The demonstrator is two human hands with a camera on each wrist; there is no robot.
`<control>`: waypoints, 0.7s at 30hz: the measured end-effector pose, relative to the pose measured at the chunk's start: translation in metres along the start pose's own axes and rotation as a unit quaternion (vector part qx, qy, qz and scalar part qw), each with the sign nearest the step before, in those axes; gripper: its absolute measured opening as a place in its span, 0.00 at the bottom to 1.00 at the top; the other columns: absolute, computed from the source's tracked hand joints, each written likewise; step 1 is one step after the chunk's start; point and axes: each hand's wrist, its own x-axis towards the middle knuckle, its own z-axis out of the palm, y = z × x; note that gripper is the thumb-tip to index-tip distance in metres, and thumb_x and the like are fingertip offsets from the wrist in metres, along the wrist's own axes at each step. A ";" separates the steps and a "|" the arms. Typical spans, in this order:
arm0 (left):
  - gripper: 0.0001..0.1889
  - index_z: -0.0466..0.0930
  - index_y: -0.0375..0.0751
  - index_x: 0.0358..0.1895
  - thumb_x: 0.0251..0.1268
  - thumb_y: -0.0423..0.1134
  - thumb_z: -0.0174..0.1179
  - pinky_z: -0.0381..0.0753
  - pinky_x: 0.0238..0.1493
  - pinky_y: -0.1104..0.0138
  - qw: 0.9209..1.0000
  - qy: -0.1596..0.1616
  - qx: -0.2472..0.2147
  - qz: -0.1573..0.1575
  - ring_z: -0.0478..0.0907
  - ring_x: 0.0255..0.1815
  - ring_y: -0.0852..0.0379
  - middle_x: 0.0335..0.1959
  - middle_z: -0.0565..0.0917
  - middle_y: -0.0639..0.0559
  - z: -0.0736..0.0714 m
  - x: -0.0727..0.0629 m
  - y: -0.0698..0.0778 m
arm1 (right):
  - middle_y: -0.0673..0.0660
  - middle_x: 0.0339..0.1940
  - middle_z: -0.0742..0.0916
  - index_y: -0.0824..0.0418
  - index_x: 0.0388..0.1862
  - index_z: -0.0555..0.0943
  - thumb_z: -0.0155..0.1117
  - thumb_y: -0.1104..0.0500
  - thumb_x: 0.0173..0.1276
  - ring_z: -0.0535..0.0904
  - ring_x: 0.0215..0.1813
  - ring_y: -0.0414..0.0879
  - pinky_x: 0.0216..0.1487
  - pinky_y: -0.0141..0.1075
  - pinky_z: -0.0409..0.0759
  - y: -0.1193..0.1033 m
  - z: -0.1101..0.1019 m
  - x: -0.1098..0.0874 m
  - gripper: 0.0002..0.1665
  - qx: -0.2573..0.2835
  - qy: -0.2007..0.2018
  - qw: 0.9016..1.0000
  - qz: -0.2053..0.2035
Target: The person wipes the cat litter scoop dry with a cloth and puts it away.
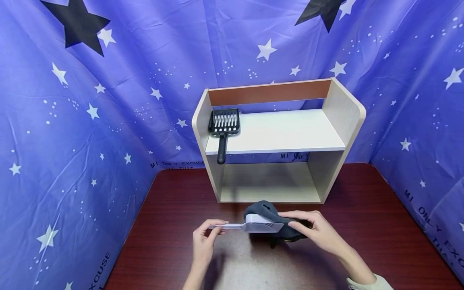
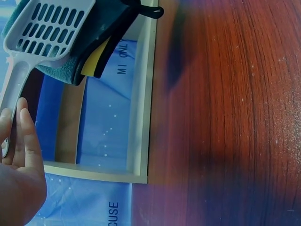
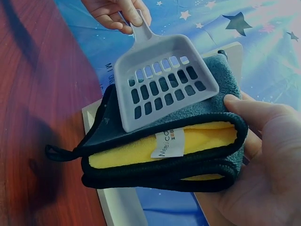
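A light grey slotted litter scoop (image 3: 164, 44) is held by its handle in my left hand (image 1: 204, 241), pinched between thumb and fingers. My right hand (image 1: 320, 231) grips a folded dark grey-green cloth (image 3: 225, 80) with black edging and a yellow inner side. The scoop's slotted head lies against the cloth, and both are above the table. In the right wrist view a white label (image 3: 170, 143) shows on the yellow fold, and a black hanging loop (image 3: 61, 153) sticks out at a corner.
Behind the hands stands a two-level wooden shelf (image 1: 277, 131) on the dark red table (image 1: 170, 201). A black slotted scoop (image 1: 222, 147) lies at the left of its upper board, handle over the front edge. Blue star-print curtains (image 1: 119, 100) surround the table.
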 end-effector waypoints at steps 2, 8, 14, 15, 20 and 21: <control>0.03 0.81 0.19 0.35 0.61 0.18 0.58 0.87 0.30 0.72 1.000 0.000 -0.001 -0.001 0.85 0.29 0.66 0.33 0.83 0.23 -0.001 0.000 0.000 | 0.48 0.54 0.89 0.54 0.60 0.83 0.61 0.68 0.71 0.84 0.56 0.35 0.57 0.23 0.78 0.001 -0.001 -0.001 0.21 0.002 0.002 1.000 0.007; 0.03 0.80 0.18 0.35 0.61 0.18 0.58 0.87 0.30 0.73 1.000 0.000 -0.007 -0.007 0.84 0.29 0.67 0.33 0.82 0.21 -0.003 0.001 -0.001 | 0.49 0.51 0.90 0.56 0.58 0.84 0.63 0.70 0.68 0.85 0.51 0.33 0.50 0.23 0.81 0.004 -0.001 -0.004 0.21 0.004 0.025 1.000 0.003; 0.03 0.81 0.19 0.35 0.62 0.19 0.59 0.87 0.32 0.73 1.000 -0.005 -0.004 -0.026 0.85 0.30 0.66 0.34 0.83 0.22 -0.004 0.002 0.001 | 0.48 0.48 0.90 0.60 0.55 0.85 0.64 0.72 0.66 0.84 0.45 0.31 0.42 0.24 0.83 0.005 -0.001 -0.008 0.19 0.019 0.051 0.999 0.002; 0.03 0.81 0.19 0.36 0.62 0.19 0.59 0.87 0.32 0.73 1.000 -0.010 -0.002 -0.026 0.85 0.30 0.66 0.34 0.83 0.23 -0.004 0.003 0.001 | 0.47 0.48 0.90 0.60 0.54 0.85 0.64 0.72 0.66 0.84 0.45 0.30 0.41 0.24 0.83 0.005 -0.001 -0.008 0.19 0.017 0.057 0.998 0.002; 0.04 0.82 0.20 0.37 0.62 0.21 0.60 0.88 0.35 0.72 0.998 -0.034 0.006 -0.043 0.86 0.33 0.64 0.35 0.88 0.34 -0.005 0.003 0.002 | 0.46 0.47 0.90 0.59 0.52 0.86 0.65 0.72 0.64 0.84 0.46 0.30 0.43 0.22 0.81 0.004 -0.001 -0.007 0.19 -0.003 0.087 0.996 0.001; 0.04 0.82 0.21 0.37 0.62 0.21 0.60 0.88 0.35 0.71 0.998 -0.039 0.006 -0.046 0.86 0.33 0.64 0.36 0.89 0.36 -0.005 0.003 0.002 | 0.47 0.46 0.91 0.59 0.52 0.86 0.66 0.72 0.64 0.84 0.46 0.30 0.44 0.21 0.81 0.004 -0.001 -0.006 0.19 -0.007 0.091 0.996 0.001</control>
